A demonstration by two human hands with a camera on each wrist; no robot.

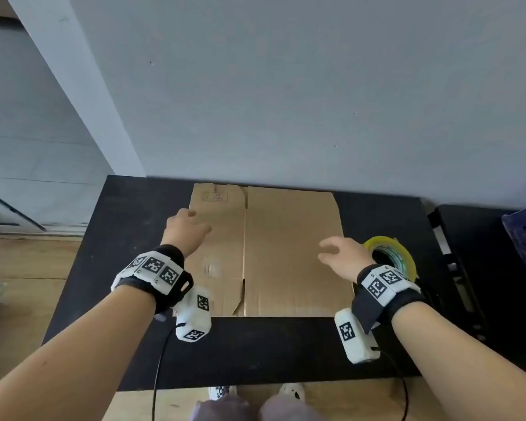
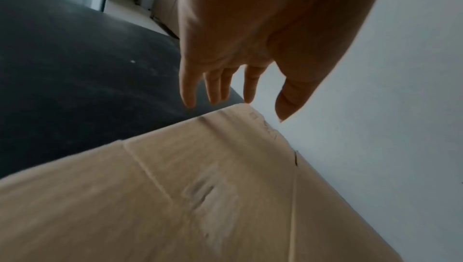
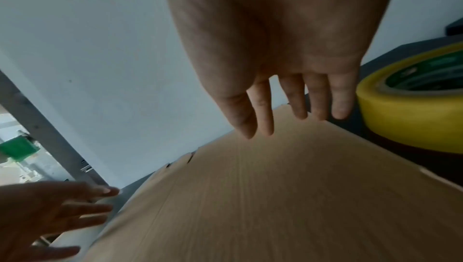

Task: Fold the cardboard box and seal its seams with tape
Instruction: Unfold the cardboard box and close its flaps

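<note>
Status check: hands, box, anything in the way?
Left hand and right hand open over the box, gripping nothing. Box flat on the table, unfolded, untaped. Tape roll by its right edge; nothing blocking.

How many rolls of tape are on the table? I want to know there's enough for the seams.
1. A single yellow roll of tape lies flat on the black table, right of the flattened cardboard box, partly behind the right hand. None other shows.
</note>
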